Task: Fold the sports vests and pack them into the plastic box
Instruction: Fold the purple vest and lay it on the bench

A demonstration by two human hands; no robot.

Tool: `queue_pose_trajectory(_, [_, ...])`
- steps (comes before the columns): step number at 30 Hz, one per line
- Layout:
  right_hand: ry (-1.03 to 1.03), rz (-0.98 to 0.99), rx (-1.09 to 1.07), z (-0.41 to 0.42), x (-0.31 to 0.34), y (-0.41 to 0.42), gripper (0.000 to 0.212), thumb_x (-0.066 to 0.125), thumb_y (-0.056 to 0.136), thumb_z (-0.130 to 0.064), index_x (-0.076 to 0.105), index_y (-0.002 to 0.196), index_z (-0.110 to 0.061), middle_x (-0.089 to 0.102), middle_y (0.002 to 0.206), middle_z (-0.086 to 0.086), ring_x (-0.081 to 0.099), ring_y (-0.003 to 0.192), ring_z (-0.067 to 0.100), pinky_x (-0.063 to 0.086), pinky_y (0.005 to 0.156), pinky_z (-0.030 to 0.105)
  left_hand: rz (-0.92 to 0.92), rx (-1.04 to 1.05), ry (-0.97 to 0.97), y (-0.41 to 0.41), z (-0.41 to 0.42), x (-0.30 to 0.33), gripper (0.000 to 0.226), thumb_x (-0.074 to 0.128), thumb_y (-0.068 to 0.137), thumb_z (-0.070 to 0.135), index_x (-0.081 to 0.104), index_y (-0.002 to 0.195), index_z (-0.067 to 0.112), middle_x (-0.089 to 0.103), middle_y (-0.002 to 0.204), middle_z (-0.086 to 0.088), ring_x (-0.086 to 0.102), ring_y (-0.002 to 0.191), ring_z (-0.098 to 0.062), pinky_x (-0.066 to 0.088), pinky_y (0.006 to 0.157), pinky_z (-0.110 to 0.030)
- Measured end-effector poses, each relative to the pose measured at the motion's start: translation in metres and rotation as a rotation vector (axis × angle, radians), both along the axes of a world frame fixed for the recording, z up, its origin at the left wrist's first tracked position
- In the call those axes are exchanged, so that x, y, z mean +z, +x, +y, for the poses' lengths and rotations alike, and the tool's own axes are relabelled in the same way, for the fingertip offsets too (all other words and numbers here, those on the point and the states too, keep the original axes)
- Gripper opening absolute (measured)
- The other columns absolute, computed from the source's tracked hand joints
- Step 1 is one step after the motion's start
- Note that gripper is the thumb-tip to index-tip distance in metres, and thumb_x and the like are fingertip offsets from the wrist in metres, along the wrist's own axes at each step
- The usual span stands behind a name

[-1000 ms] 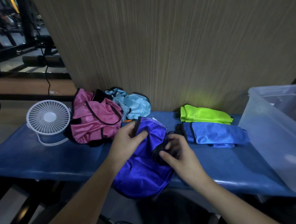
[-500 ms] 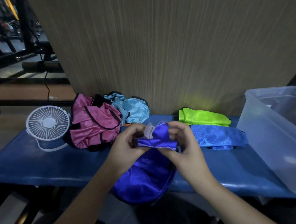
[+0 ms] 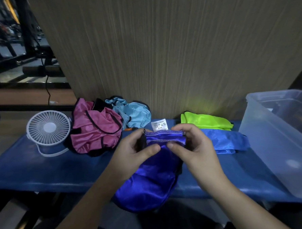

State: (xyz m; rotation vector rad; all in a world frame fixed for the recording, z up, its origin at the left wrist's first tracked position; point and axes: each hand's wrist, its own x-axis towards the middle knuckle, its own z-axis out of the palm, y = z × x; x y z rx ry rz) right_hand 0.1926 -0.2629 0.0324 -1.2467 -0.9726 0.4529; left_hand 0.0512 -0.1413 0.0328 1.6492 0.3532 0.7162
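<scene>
Both hands hold the purple vest (image 3: 150, 181) above the front edge of the blue bench (image 3: 43, 167). The left hand (image 3: 131, 154) and the right hand (image 3: 196, 147) each pinch one end of a stitched seam, thumb in front and fingers curled behind, with the seam stretched level between them. A white label (image 3: 159, 126) stands up from this seam. The rest of the vest hangs down and drapes over the front edge of the bench.

Handling judgement: the fabric looks thin, glossy and limp. It is likely light and slippery, and it will not keep a crease unless pressed flat. The stitched seams and dark bound edges are the firmest places to grip; hold them at two points so the panel hangs square.

Other vests on the bench:
- A pink vest (image 3: 95, 135) and a light blue vest (image 3: 136, 113) lie crumpled toward the rear left, beside a white fan (image 3: 47, 127).
- A green vest (image 3: 207, 122) and a blue vest (image 3: 226, 141) lie folded toward the right.

The plastic box (image 3: 265, 142) stands at the right end of the bench. Its contents cannot be made out.
</scene>
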Motion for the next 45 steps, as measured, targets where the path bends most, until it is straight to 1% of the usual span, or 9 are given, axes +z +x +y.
queue_pose_trajectory(10, [0.03, -0.061, 0.005, -0.033, 0.035, -0.01, 0.015, 0.073, 0.085, -0.019, 0.066, 0.098, -0.02, 0.057, 0.085, 0.026, 0.047, 0.071, 0.031, 0.042, 0.068, 0.051, -0.062, 0.047, 0.091, -0.013, -0.033, 0.034, 0.01, 0.071, 0.089, 0.025, 0.072, 0.098, 0.02, 0.074, 0.098, -0.008, 0.07, 0.095, -0.025, 0.057, 0.085, -0.039])
queue_pose_trajectory(14, [0.038, -0.532, -0.439, -0.048, 0.049, -0.02, 0.026, 0.079, 0.083, -0.016, 0.064, 0.102, -0.026, 0.05, 0.095, -0.005, 0.053, 0.084, 0.007, 0.044, 0.076, 0.02, -0.12, 0.085, 0.059, -0.02, -0.053, 0.052, 0.008, 0.079, 0.083, 0.021, 0.073, 0.088, 0.019, 0.072, 0.087, -0.014, 0.068, 0.083, -0.024, 0.054, 0.08, -0.045])
queue_pose_trajectory(16, [0.038, -0.652, -0.575, -0.056, 0.055, -0.032, 0.021, 0.079, 0.083, -0.016, 0.062, 0.094, -0.022, 0.046, 0.081, -0.01, 0.05, 0.073, 0.007, 0.04, 0.065, 0.016, -0.142, 0.127, 0.061, -0.02, -0.061, 0.06, 0.009, 0.08, 0.079, 0.022, 0.072, 0.084, 0.02, 0.069, 0.084, -0.014, 0.063, 0.079, -0.016, 0.05, 0.077, -0.04])
queue_pose_trajectory(19, [-0.005, -0.463, -0.37, -0.063, 0.064, -0.051, 0.017, 0.072, 0.089, -0.026, 0.056, 0.084, -0.023, 0.056, 0.065, -0.005, 0.053, 0.061, 0.016, 0.045, 0.058, 0.03, -0.132, 0.12, 0.094, -0.019, -0.073, 0.067, 0.014, 0.079, 0.075, 0.013, 0.069, 0.077, 0.022, 0.067, 0.077, 0.004, 0.06, 0.075, -0.008, 0.049, 0.072, -0.025])
queue_pose_trajectory(25, [-0.065, -0.196, -0.126, -0.067, 0.069, -0.058, 0.024, 0.065, 0.08, -0.051, 0.061, 0.087, -0.028, 0.066, 0.081, -0.004, 0.062, 0.075, 0.018, 0.053, 0.071, 0.056, -0.143, 0.157, 0.109, -0.025, -0.092, 0.076, 0.022, 0.074, 0.082, -0.005, 0.071, 0.079, 0.016, 0.07, 0.078, 0.005, 0.065, 0.074, -0.004, 0.051, 0.07, -0.017])
queue_pose_trajectory(31, [-0.078, -0.174, -0.051, -0.072, 0.083, -0.041, 0.062, 0.07, 0.072, -0.059, 0.053, 0.13, -0.043, 0.058, 0.124, -0.017, 0.058, 0.11, 0.0, 0.05, 0.093, 0.032, -0.218, 0.051, 0.119, -0.031, -0.085, 0.106, 0.007, 0.072, 0.084, 0.004, 0.07, 0.089, 0.008, 0.072, 0.085, 0.0, 0.066, 0.084, -0.01, 0.051, 0.078, -0.02])
queue_pose_trajectory(34, [-0.147, -0.054, 0.155, -0.067, 0.098, -0.028, 0.068, 0.078, 0.078, -0.046, 0.05, 0.139, -0.036, 0.063, 0.13, -0.016, 0.054, 0.125, -0.001, 0.043, 0.11, 0.04, -0.23, 0.017, 0.131, -0.034, -0.077, 0.117, 0.007, 0.071, 0.083, 0.013, 0.07, 0.089, 0.011, 0.07, 0.086, -0.003, 0.063, 0.084, -0.013, 0.051, 0.078, -0.022])
queue_pose_trajectory(37, [-0.162, 0.016, 0.279, -0.062, 0.109, -0.019, 0.051, 0.075, 0.083, -0.03, 0.061, 0.132, -0.021, 0.067, 0.126, 0.013, 0.064, 0.114, 0.028, 0.046, 0.102, 0.055, -0.216, -0.014, 0.126, -0.035, -0.069, 0.123, 0.006, 0.069, 0.083, 0.017, 0.072, 0.086, 0.02, 0.07, 0.087, -0.001, 0.063, 0.086, -0.012, 0.052, 0.079, -0.022])
queue_pose_trajectory(45, [-0.05, 0.028, 0.394, -0.047, 0.112, -0.014, 0.038, 0.073, 0.085, -0.01, 0.06, 0.12, -0.003, 0.07, 0.11, 0.009, 0.063, 0.104, 0.021, 0.049, 0.094, 0.03, -0.147, -0.04, 0.106, -0.039, -0.059, 0.122, 0.005, 0.066, 0.087, 0.018, 0.068, 0.091, 0.016, 0.067, 0.089, -0.006, 0.062, 0.087, -0.014, 0.051, 0.078, -0.023])
